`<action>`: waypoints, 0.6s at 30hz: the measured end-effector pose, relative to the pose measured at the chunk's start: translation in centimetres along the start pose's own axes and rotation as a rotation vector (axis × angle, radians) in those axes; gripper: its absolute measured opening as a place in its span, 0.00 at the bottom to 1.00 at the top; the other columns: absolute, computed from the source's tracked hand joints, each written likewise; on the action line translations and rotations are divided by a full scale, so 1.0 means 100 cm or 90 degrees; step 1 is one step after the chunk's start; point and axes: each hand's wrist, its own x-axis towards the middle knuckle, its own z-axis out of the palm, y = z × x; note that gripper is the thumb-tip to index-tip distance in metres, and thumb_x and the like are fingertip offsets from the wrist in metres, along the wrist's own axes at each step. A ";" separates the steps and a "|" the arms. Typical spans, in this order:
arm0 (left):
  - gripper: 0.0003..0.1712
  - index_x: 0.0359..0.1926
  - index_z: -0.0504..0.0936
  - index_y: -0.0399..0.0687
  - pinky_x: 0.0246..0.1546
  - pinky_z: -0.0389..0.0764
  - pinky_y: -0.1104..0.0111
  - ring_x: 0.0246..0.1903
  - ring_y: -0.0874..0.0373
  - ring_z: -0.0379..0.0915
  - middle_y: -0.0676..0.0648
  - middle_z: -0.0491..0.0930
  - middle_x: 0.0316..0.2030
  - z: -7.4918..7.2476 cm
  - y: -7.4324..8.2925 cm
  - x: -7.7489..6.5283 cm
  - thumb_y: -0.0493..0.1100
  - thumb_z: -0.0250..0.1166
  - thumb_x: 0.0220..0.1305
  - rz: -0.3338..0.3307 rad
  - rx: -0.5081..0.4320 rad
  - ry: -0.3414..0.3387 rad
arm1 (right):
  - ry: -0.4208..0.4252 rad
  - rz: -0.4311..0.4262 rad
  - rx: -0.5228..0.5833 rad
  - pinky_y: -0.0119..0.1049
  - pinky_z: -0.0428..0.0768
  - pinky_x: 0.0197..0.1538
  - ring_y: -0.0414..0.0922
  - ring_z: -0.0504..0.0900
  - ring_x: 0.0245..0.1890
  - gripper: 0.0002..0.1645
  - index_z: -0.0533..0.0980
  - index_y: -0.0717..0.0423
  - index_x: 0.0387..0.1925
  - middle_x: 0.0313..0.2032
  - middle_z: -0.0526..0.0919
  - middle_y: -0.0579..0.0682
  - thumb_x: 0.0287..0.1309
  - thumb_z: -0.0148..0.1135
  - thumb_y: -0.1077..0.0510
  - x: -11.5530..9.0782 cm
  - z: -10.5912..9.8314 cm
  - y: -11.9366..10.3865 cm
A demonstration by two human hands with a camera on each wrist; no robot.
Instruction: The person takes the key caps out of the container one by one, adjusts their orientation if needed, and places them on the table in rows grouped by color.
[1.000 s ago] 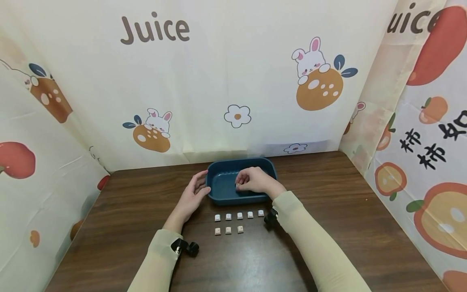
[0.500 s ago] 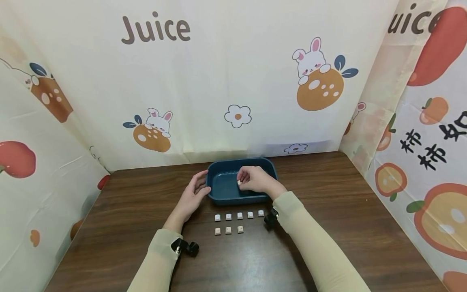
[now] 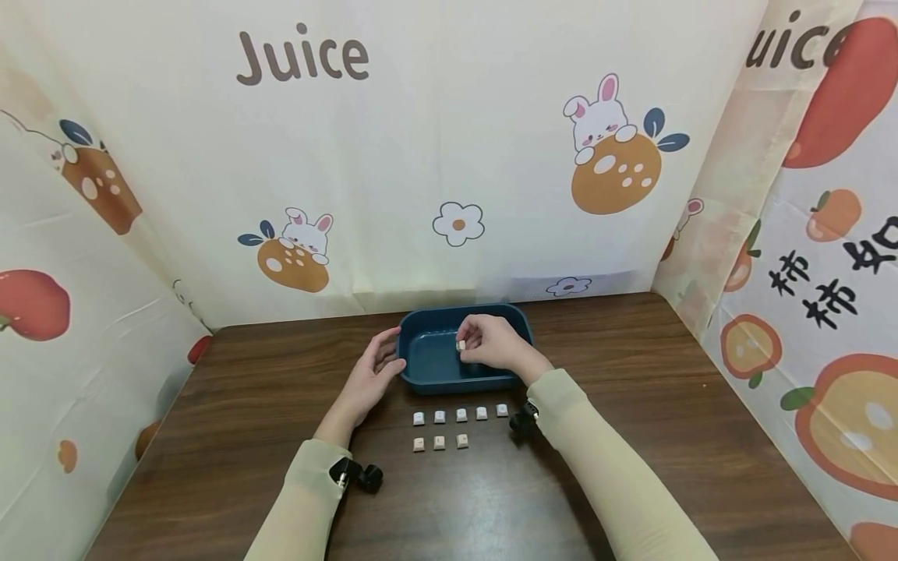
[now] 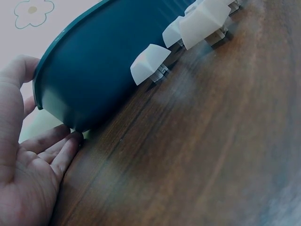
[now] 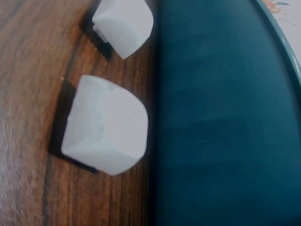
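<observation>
My right hand is over the inside of a dark blue tray, pinching a small whitish keycap between thumb and fingertips. At the tray's left end, my left hand touches the outside with spread, loosely bent fingers. The left wrist view shows these fingertips against the rim and lower wall of the tray. In front of the tray, pale keycaps stand on the table in a back row and a shorter front row. The right wrist view shows a keycap beside the tray's outer wall; my right hand is hidden there.
The brown wooden table runs back to a printed cloth, close behind the tray. Another cloth closes off the right side. Black wrist cameras, the left and the right, sit near the keycaps.
My right hand has risen slightly within the tray area, and the pinched keycap shows more clearly between its fingertips. My left hand, the tray and the keycap rows have stayed in place.
</observation>
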 end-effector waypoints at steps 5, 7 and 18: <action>0.36 0.84 0.63 0.61 0.76 0.68 0.42 0.77 0.39 0.65 0.36 0.68 0.78 -0.001 0.000 0.000 0.40 0.62 0.83 0.001 0.009 0.002 | 0.012 -0.028 0.028 0.39 0.89 0.50 0.43 0.88 0.41 0.12 0.82 0.54 0.45 0.41 0.87 0.48 0.63 0.76 0.65 0.000 -0.001 -0.002; 0.35 0.83 0.63 0.63 0.77 0.67 0.43 0.77 0.39 0.65 0.37 0.67 0.78 -0.001 0.001 0.000 0.40 0.62 0.82 -0.003 0.009 0.002 | 0.014 -0.040 0.034 0.39 0.89 0.51 0.43 0.88 0.41 0.12 0.82 0.54 0.46 0.41 0.88 0.48 0.65 0.76 0.64 -0.002 -0.003 -0.003; 0.36 0.84 0.62 0.59 0.77 0.66 0.41 0.78 0.37 0.63 0.35 0.66 0.79 -0.001 -0.001 0.000 0.40 0.61 0.83 0.003 0.018 -0.007 | 0.021 -0.079 0.071 0.38 0.89 0.52 0.44 0.88 0.42 0.12 0.83 0.54 0.48 0.42 0.89 0.48 0.66 0.75 0.66 -0.015 -0.011 -0.015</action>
